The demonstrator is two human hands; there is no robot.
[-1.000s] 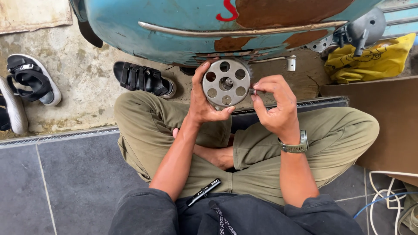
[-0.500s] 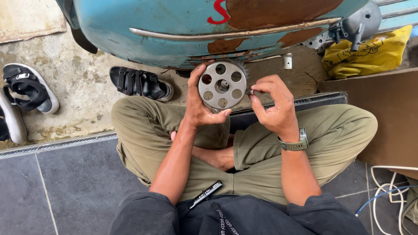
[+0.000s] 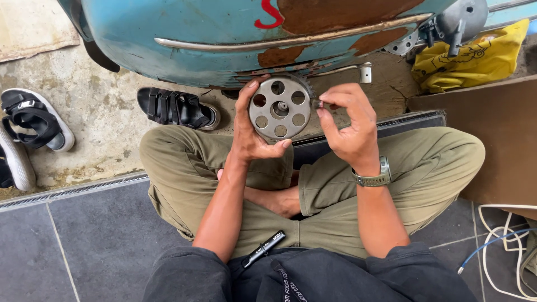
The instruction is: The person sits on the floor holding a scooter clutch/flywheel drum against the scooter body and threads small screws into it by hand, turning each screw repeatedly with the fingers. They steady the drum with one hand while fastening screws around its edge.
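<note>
A round grey metal gear (image 3: 279, 108) with several holes and a toothed rim is held up over my crossed legs. My left hand (image 3: 250, 130) is shut on it, fingers curled over its left edge and thumb under its bottom rim. My right hand (image 3: 347, 124) pinches a small dark metal part (image 3: 319, 104) against the gear's right edge. A metal watch (image 3: 373, 178) sits on my right wrist. A black marker (image 3: 264, 248) lies on my lap.
A rusty teal scooter body (image 3: 224, 33) stands right in front. A black sandal (image 3: 176, 108) lies beside my left knee, more shoes (image 3: 33, 120) at the far left. A yellow bag (image 3: 475, 59), a cardboard sheet (image 3: 486, 128) and cables (image 3: 503, 246) are on the right.
The gear and both hands have stayed together almost in place. My right fingers have shifted slightly at the gear's right edge.
</note>
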